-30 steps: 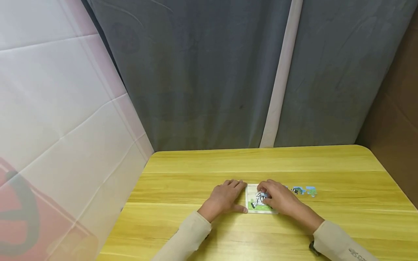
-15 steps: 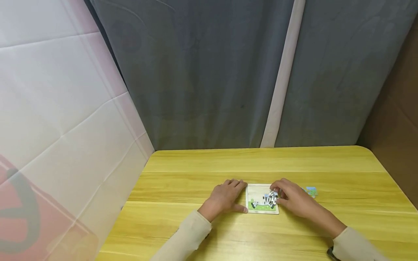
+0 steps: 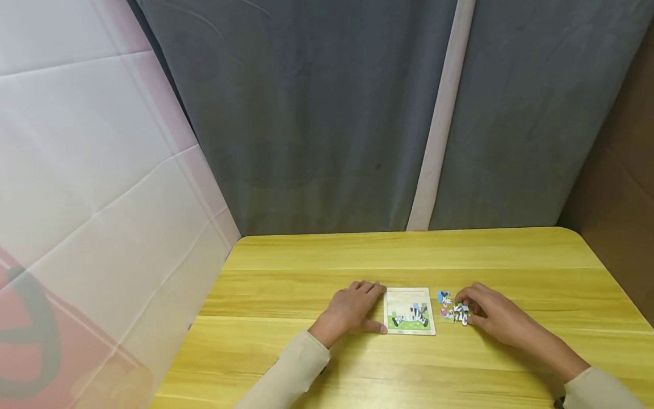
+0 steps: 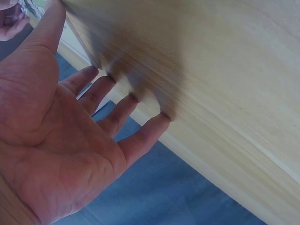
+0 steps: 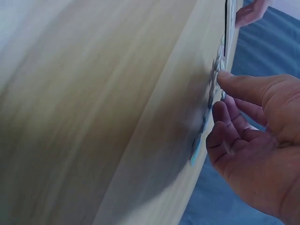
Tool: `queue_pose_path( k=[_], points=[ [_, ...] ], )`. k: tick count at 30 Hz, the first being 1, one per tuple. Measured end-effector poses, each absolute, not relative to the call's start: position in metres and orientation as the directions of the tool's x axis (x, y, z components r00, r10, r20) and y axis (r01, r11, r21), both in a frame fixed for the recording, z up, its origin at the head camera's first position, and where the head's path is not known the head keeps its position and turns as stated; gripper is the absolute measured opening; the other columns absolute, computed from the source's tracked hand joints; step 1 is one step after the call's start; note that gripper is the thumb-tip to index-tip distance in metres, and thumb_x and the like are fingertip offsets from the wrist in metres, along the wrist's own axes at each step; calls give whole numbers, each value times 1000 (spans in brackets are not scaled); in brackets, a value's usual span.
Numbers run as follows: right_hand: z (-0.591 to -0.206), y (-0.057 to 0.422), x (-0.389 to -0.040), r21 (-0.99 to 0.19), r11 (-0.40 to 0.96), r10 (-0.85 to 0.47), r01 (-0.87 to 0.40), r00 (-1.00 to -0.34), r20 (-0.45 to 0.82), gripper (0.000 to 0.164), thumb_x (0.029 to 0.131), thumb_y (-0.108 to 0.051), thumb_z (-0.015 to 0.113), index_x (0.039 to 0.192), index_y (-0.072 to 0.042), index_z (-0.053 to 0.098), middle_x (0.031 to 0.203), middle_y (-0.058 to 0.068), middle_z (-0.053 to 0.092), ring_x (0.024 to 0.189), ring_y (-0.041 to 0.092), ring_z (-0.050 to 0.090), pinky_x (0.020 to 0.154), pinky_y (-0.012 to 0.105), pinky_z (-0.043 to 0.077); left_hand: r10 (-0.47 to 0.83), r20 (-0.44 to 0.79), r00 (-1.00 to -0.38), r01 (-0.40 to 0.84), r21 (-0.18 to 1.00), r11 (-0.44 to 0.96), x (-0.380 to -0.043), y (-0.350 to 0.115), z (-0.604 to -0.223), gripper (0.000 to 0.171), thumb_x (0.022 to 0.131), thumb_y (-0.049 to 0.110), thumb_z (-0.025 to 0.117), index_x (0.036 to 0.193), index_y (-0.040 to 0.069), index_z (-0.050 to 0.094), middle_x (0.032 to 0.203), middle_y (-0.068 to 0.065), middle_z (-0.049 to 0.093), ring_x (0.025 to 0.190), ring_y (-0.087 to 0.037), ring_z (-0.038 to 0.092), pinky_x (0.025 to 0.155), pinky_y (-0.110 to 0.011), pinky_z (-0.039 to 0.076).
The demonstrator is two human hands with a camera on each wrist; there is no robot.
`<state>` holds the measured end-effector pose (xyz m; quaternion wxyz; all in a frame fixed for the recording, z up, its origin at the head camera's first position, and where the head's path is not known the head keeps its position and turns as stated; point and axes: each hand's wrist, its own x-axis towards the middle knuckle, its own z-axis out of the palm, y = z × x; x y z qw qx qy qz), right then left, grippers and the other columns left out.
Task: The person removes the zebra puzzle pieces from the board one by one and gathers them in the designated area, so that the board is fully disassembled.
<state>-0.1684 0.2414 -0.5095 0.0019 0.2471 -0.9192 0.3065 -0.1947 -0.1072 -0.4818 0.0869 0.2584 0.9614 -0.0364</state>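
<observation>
"Head view: what is happening on the yellow wood-grain table (image 3: 419, 369)?"

"The left hand (image 3: 351, 309), fingers extended, is touching a square, pale-framed wooden puzzle tray (image 3: 401, 298)."

"And the right?"

"The right hand (image 3: 494, 312) is pinching a black-and-white striped puzzle piece (image 3: 461, 313) just right of the tray."

Two hands (image 3: 351, 308) (image 3: 494, 313) — one puzzle board (image 3: 403, 297) — one table (image 3: 317, 255).

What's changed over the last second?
The right hand moved to the right, off the puzzle tray, taking a striped piece with it, out to the loose pieces beside the tray. It still pinches that piece. Unchanged: the left hand at the tray's left edge, and the tray's position.
</observation>
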Motion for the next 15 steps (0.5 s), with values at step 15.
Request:
queue_pose_path(
  k=[15],
  points=[
    [-513,256,-165,-523,718,-447,-459,-880,159,41,88,-7,84,125,-14,69,102,-10,59,85,-3,49,72,23,48,491,-191,-850,504,-20,864,-195,-107,-480,94,86,73,71,162,30,38,167,5,44,149,-26,48,104,-52,56]
  ],
)
